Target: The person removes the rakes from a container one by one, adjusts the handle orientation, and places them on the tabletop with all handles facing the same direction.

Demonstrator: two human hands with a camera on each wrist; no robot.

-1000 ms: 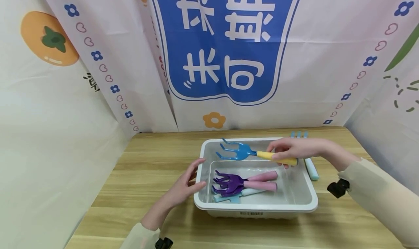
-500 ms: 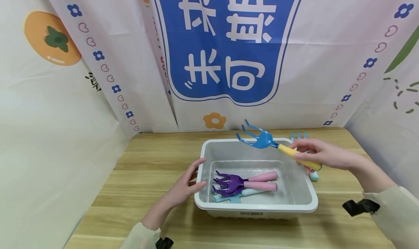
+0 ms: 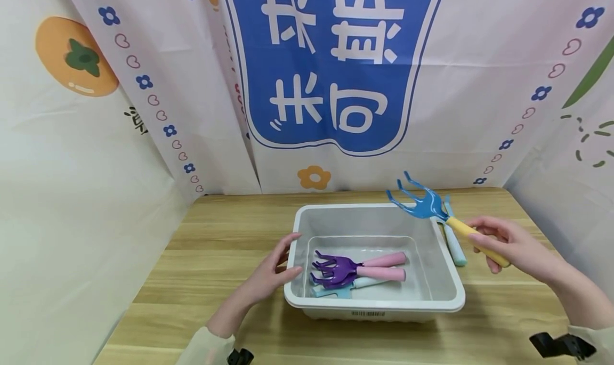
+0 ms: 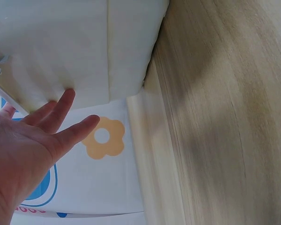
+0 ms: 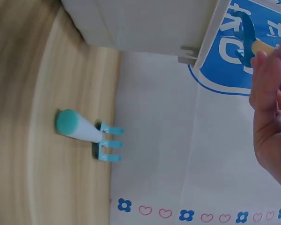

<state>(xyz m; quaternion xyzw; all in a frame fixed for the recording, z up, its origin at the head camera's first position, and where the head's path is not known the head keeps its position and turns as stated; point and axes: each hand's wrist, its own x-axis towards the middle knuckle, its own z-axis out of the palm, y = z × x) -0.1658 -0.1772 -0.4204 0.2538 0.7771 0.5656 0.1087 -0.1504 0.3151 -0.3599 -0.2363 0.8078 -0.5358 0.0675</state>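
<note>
My right hand (image 3: 510,245) grips the yellow handle of a blue three-pronged hand rake (image 3: 424,204), held up over the bin's right rim with prongs pointing left. My left hand (image 3: 268,272) rests against the left side of a grey plastic bin (image 3: 374,303), its fingers (image 4: 61,112) extended and touching the outer wall. Inside the bin lie two purple hand rakes (image 3: 341,272) with pink handles, overlapping, on top of a light blue tool (image 3: 336,291) that is partly hidden. Right of the bin, another light blue pronged tool (image 3: 454,245) lies on the table.
The wooden table (image 3: 216,242) extends on both sides of the bin. A printed white cloth (image 3: 216,157) hangs behind it, with further cloth at both sides. A barcode label (image 3: 368,313) is on the bin's front.
My right hand has moved right with the blue hand rake, from above the bin to beyond its right rim. My left hand and the tools in the bin stay put.
</note>
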